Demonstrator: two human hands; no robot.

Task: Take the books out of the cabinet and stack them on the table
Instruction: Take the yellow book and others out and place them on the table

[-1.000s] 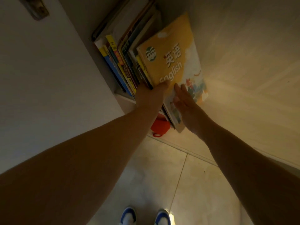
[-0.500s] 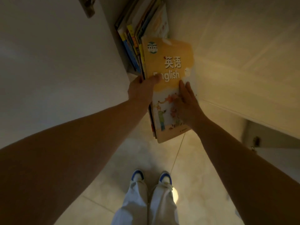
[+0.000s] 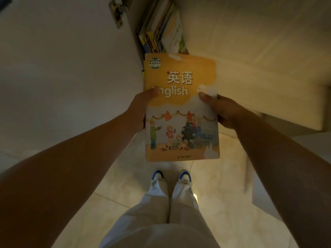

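left hand (image 3: pixel 141 111) and right hand (image 3: pixel 222 111) each pinch a side edge of the english book (image 3: pixel 180 108) | held over the floor, below the cabinet's books (image 3: pixel 161 29) | likely light, floppy; support both edges

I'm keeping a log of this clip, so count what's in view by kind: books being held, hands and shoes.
Books held: 1, the orange English book
Hands: 2, left hand and right hand, each with a grip on it
Shoes: 2, and
Total: 5
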